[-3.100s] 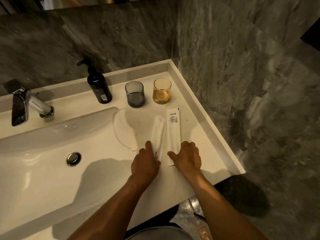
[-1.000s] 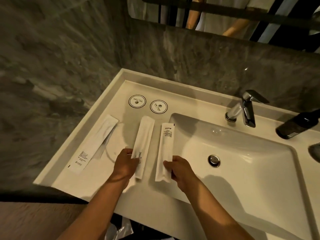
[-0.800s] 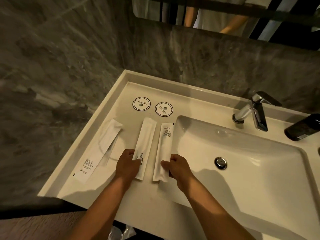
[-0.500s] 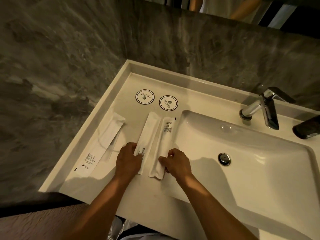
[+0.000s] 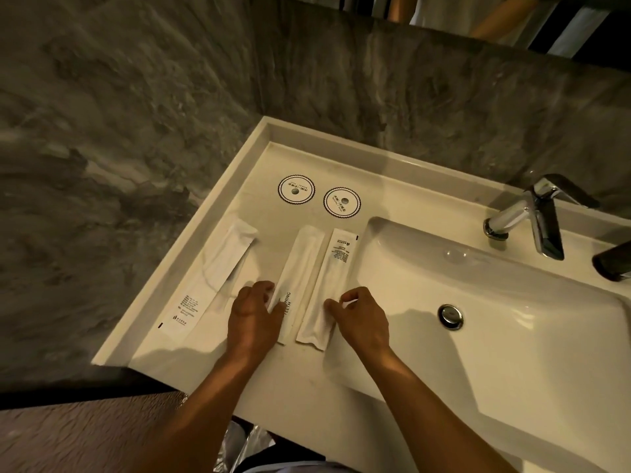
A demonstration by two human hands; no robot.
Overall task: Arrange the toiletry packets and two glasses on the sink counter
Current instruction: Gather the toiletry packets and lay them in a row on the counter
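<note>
Three long white toiletry packets lie on the counter (image 5: 259,165) left of the basin. The left packet (image 5: 208,281) lies alone near the counter's left rim. The middle packet (image 5: 302,264) and the right packet (image 5: 336,268) lie side by side, almost parallel, with a narrow gap between them. My left hand (image 5: 254,312) has its fingers on the lower part of the middle packet. My right hand (image 5: 362,319) pinches the lower edge of the right packet. No glasses are in view.
Two round paper coasters (image 5: 296,189) (image 5: 341,202) sit behind the packets. The basin with its drain (image 5: 450,316) fills the right side, with a chrome faucet (image 5: 532,220) behind it and a dark bottle (image 5: 613,264) at the right edge. Grey stone walls close the corner.
The view swung from the right counter, with two glasses and a pump bottle, to the left counter. Over the last second my hands slid the middle and right packets closer together.
</note>
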